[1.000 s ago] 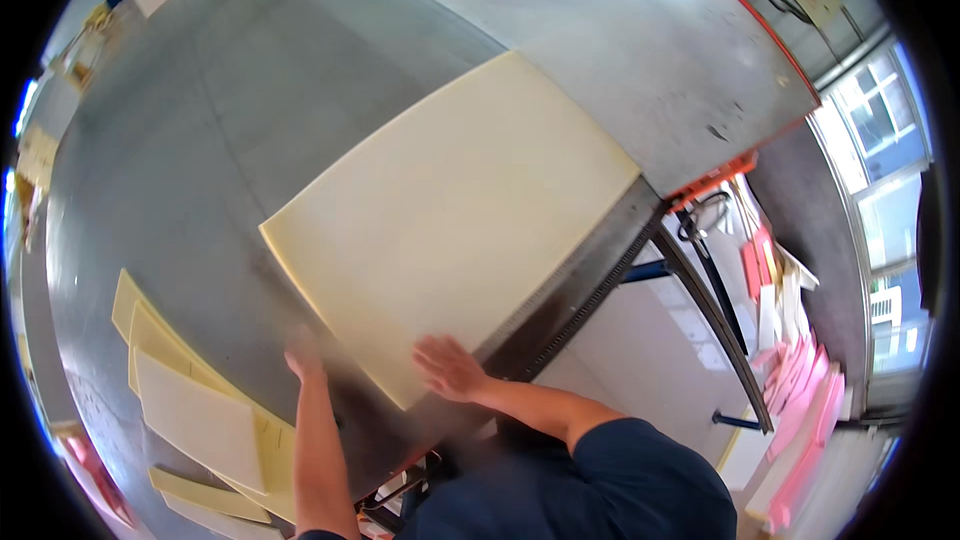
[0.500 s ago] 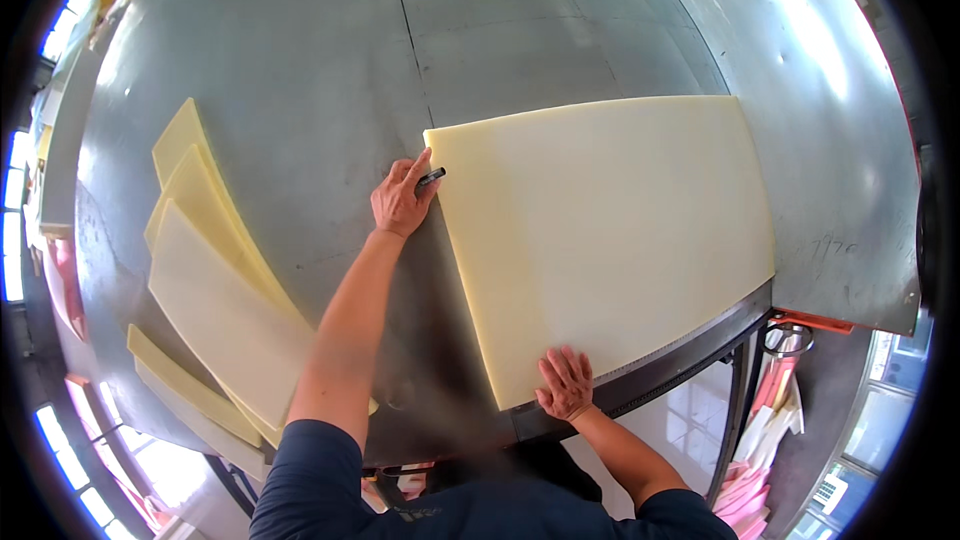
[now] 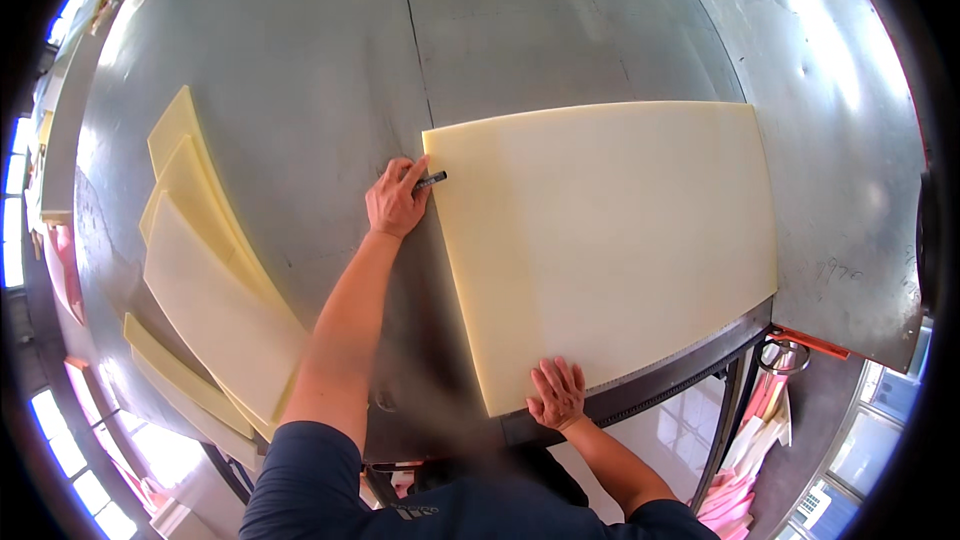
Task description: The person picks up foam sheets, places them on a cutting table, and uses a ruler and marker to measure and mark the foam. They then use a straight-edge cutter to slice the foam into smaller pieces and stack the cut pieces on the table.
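A large pale-yellow foam sheet lies flat on the grey metal table in front of me. My left hand is at its left edge, close to the far left corner, fingertips touching the foam. A dark pen or marker is held in that hand between curled fingers and thumb, its end pointing right over the sheet. My right hand rests on the sheet's near edge, to the right of the near left corner, with fingers spread and nothing in them.
Several cut foam pieces lie fanned out and overlapping on the table at left. A narrow dark rail runs along the near edge. Pink and white scraps are heaped below at right, beside a small handwheel.
The view has shifted a little. Both hands keep about the same places on the foam sheet, and the pen stays in the left hand.
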`<state>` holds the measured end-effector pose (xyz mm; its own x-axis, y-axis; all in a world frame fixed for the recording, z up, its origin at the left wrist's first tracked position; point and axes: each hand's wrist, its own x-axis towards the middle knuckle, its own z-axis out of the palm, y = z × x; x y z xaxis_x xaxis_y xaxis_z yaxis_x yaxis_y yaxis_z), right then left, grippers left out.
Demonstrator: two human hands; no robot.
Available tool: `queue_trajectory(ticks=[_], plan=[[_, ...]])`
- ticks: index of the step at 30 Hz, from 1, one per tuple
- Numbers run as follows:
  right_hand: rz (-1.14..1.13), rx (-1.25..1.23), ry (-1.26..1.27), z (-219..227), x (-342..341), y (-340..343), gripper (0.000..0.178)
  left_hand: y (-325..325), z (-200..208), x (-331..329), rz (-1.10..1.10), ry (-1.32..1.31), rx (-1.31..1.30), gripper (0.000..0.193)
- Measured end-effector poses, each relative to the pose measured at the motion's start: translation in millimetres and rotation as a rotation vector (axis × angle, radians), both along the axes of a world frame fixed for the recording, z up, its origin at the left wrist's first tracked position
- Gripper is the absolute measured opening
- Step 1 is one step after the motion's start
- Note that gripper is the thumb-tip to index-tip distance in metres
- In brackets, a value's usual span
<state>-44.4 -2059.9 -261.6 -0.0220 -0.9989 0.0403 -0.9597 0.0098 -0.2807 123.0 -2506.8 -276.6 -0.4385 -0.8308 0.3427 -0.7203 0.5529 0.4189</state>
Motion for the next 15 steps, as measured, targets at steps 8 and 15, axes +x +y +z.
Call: queue_trajectory(ticks=[8, 15], plan=[[0.02, -0.025, -0.024, 4.3, -3.8, -5.2, 0.045, -5.6, 2.7, 1.2, -0.011, 0.047, 0.003, 0.041], [0.014, -0.047, -0.013, 4.8, -1.8, -2.8, 0.046, 0.4, 12.8, 0.6, -0.024, 0.058, -0.036, 0.035]])
